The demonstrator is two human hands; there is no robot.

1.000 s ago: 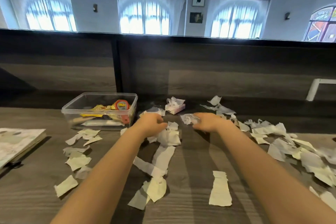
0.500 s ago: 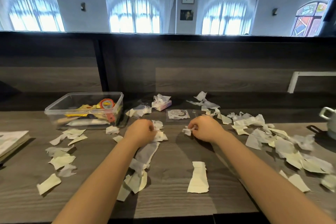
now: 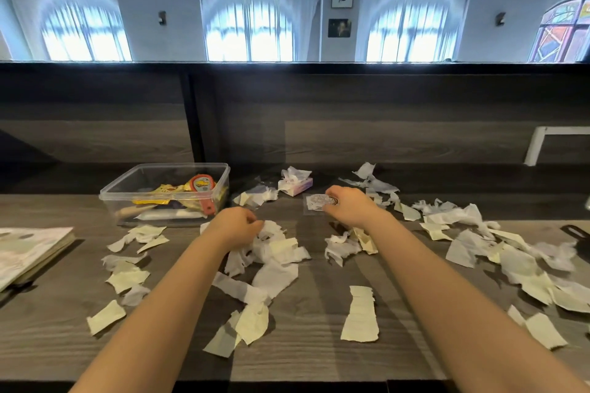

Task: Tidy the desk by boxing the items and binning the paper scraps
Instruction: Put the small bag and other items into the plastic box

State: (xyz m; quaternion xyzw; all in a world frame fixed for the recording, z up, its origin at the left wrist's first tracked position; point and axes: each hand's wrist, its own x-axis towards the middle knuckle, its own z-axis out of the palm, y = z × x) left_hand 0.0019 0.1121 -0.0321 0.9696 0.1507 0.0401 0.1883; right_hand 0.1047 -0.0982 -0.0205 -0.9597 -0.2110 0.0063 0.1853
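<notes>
Paper scraps (image 3: 277, 252) litter the desk (image 3: 303, 354) from left to right, thickest at centre and far right. The left hand (image 3: 238, 228) grips a crumpled wad of them, fingers curled tight. The right hand (image 3: 349, 208) curls its fingers at the edge of a small clear packet (image 3: 314, 202); whether they pinch it cannot be told. The step in hand appears to be gathering. The packet likely belongs in the clear box (image 3: 182, 165), rear left and already part filled. No bin is in view, so the wad needs carrying off-frame. A back panel (image 3: 383, 143) closes the far edge just behind a tissue pack (image 3: 295, 183). A book (image 3: 28, 252) bounds the left. Bare wood lies nearest the body.
</notes>
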